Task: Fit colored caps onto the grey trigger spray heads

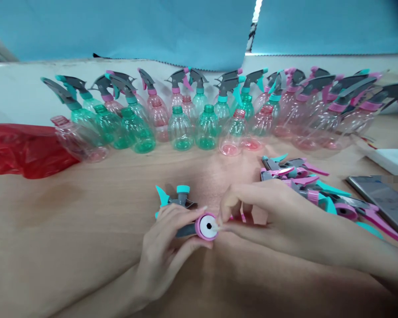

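My left hand point(164, 240) is closed around a grey spray trigger head point(199, 226) with a pink screw collar, its white underside turned toward me. My right hand point(268, 212) pinches a thin clear tube point(216, 228) against the hole in that collar. A second trigger head point(175, 198) with a teal collar and teal lever lies on the wooden table point(86, 221) just behind my left hand.
A pile of several pink and teal trigger heads point(311, 187) lies at the right. Rows of green and pink plastic bottles point(199, 119) stand across the back. A red plastic bag point(23, 150) lies at far left, a phone point(384, 198) at the right edge.
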The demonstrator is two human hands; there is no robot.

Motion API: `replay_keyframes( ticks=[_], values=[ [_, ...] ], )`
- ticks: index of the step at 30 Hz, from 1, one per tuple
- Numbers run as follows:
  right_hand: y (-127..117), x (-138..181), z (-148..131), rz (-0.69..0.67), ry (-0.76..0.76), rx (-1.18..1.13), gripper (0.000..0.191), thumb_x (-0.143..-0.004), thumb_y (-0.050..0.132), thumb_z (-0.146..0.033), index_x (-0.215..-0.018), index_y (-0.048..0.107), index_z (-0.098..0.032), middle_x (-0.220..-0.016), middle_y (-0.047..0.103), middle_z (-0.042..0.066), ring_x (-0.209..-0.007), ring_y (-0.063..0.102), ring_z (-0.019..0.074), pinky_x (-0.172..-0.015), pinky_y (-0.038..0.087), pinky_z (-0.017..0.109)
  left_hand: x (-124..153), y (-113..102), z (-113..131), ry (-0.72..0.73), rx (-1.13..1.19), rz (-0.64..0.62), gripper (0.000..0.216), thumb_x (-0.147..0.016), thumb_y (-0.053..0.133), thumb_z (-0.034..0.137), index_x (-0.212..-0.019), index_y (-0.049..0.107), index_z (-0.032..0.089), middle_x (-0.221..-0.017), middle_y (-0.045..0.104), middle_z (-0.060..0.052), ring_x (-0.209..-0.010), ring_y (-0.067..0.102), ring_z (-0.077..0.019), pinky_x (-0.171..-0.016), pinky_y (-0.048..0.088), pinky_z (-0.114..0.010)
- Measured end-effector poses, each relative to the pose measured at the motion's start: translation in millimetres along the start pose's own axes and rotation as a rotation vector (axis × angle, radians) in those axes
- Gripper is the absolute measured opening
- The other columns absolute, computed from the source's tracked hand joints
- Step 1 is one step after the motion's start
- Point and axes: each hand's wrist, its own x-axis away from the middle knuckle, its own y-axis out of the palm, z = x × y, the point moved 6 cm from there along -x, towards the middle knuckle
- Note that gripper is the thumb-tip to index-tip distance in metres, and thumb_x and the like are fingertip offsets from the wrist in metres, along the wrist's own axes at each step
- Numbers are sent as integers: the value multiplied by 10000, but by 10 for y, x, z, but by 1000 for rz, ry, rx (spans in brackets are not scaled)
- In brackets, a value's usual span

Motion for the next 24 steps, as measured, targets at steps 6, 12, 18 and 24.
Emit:
replay_keyframes(
  ticks=[6, 12, 18, 24],
  values=[
    [99, -36, 54, -58, -12, 5, 76, -789, 596, -124, -776, 596, -198, -673, 605, -78, -554, 489, 49, -496, 334, 171, -9, 15, -13, 1, 45, 2, 293, -862, 621, 282, -1144, 576, 214, -872, 669, -31, -800, 587, -175, -725, 480, -331],
    [136, -20, 78, -95, -17, 15, 72, -818, 587, -144, -842, 577, -212, -791, 635, -67, -692, 574, 63, -587, 389, 179, 16, 51, -32, -26, 67, -22, 293, -864, 617, 287, -1150, 572, 240, -878, 668, -45, -802, 587, -193, -697, 489, -368],
    [131, -18, 62, -55, -57, 85, 72, -824, 592, -159, -851, 551, -212, -807, 617, -54, -677, 555, 68, -569, 384, 181, 29, 50, -68, -54, 76, -20, 286, -857, 628, 282, -1137, 579, 247, -842, 658, -36, -785, 586, -193, -695, 497, -372],
    [139, -18, 61, 7, -65, 72, 144, -813, 618, -168, -924, 546, -224, -813, 644, -69, -660, 580, 60, -562, 407, 170, 52, 50, -74, -54, 103, -14, 309, -853, 637, 247, -1155, 569, 236, -850, 655, -25, -796, 584, -183, -699, 499, -347]
  ],
)
